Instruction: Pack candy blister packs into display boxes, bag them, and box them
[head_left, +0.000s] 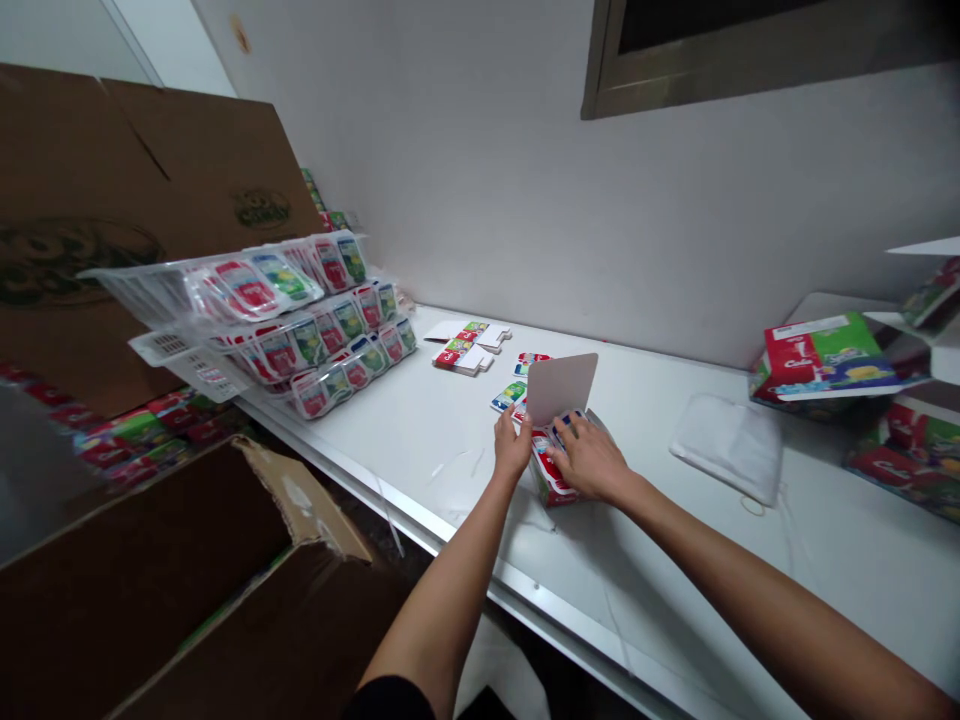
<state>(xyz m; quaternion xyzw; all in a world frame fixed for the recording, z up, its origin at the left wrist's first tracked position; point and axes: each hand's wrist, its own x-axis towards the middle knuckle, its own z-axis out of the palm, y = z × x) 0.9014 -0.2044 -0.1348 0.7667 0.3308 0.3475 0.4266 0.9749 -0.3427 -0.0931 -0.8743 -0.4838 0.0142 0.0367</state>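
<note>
"Fingers of the right hand (589,458) lie spread over the open-lidded carton (553,488); the left hand (513,446) curls against its side, grip unclear."

"Where's it standing?"

"Between the white table's (442,420) front and back edges."

"Any risk?"

"Pressing too hard could bow its walls."

"And around?"

"Flattened cartons (454,352) near the back-left corner, plastic-wrapped packs (277,352) along the left end, bare wall (480,180) behind."

Your box (556,488): red with white marks; its flap (561,384), plain pale grey. Tabletop (397,440) before you: white. Carton (206,145) on your left: brown, dark print. Your sleeve (391,698): black.
</note>
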